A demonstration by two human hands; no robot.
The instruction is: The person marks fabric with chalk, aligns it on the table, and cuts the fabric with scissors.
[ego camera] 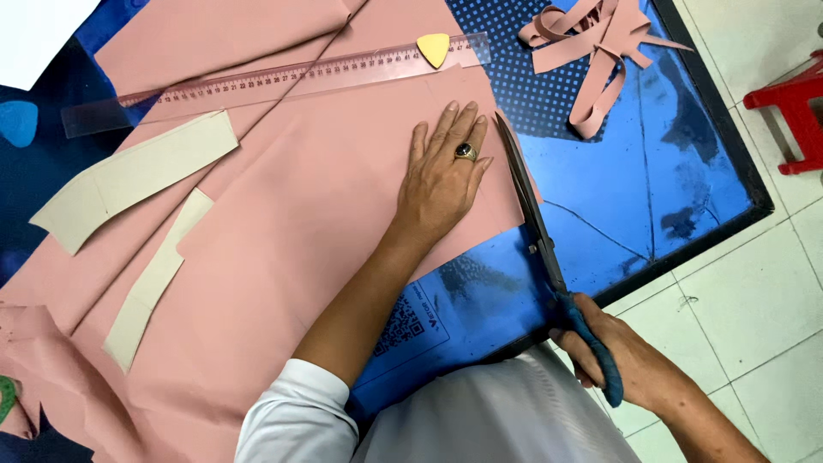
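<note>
Pink fabric (283, 231) lies spread over a blue table (651, 171). My left hand (443, 176), wearing a ring, presses flat on the fabric near its right edge, fingers spread. My right hand (621, 351) grips the blue-wrapped handles of long dark scissors (527, 206). The blades run along the fabric's right edge, just right of my left hand, tip pointing away from me.
A clear ruler (274, 79) lies across the far fabric with a yellow tailor's chalk (434, 48) on it. Two cream pattern pieces (129, 176) rest at left. Pink fabric strips (591, 51) are piled at far right. A red stool (793, 107) stands on the white tiled floor.
</note>
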